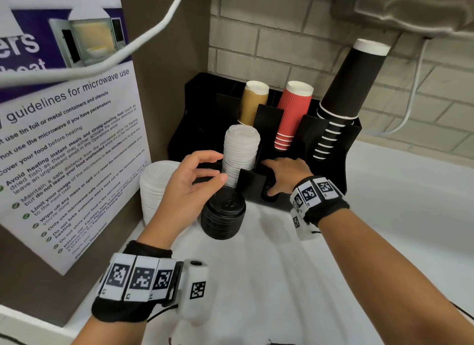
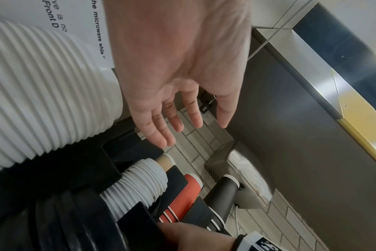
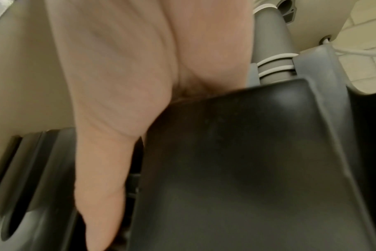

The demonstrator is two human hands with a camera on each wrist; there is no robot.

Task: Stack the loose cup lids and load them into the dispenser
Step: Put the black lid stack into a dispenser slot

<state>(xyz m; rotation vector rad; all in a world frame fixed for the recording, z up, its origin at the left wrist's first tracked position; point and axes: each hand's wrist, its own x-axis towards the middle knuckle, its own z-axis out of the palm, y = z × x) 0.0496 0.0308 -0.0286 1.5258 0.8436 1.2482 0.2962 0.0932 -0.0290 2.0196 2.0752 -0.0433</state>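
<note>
A black dispenser (image 1: 333, 170) stands against the brick wall. A tall stack of white lids (image 1: 239, 152) leans in its front left slot. My left hand (image 1: 218, 167) hovers beside that stack with relaxed fingers, holding nothing. Under it a stack of black lids (image 1: 223, 216) stands on the counter. Another white lid stack (image 1: 154, 190) stands left of it by the poster. My right hand (image 1: 269, 176) holds a front wall of the dispenser (image 3: 247, 152), thumb (image 3: 101, 186) down one side, fingers hidden behind it. In the left wrist view my left hand (image 2: 193, 118) is spread above both white stacks (image 2: 43, 93).
Brown cups (image 1: 252, 103), red cups (image 1: 289, 116) and a long stack of black cups (image 1: 343, 93) fill the rear slots. A microwave poster (image 1: 64, 152) covers the panel at left. A white cable (image 1: 154, 31) hangs overhead. The white counter (image 1: 384, 216) extends right.
</note>
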